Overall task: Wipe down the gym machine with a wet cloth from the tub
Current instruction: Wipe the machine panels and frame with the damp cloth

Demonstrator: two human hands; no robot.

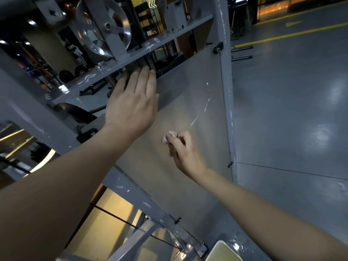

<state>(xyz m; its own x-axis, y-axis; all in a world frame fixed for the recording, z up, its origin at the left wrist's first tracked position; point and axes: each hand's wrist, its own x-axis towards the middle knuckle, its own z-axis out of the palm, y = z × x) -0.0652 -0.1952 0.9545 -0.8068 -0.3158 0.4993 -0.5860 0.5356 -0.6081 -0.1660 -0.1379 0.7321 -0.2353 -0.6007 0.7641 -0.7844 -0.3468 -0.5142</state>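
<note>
Pressing on the grey panel (197,87) of the gym machine (225,95), a small bunched cloth (168,137) sits pinched in the curled fingers (176,143) of the right hand (185,153). The left hand (131,108) lies flat at the panel's top edge, fingers straight and together. Lower right, probably the rim of the tub (230,248).

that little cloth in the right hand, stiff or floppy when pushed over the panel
Probably floppy: the cloth sits bunched into a small wad, pinched by the right hand. Likely light, since fingertips alone hold it. On the smooth panel it should slide easily.
</note>
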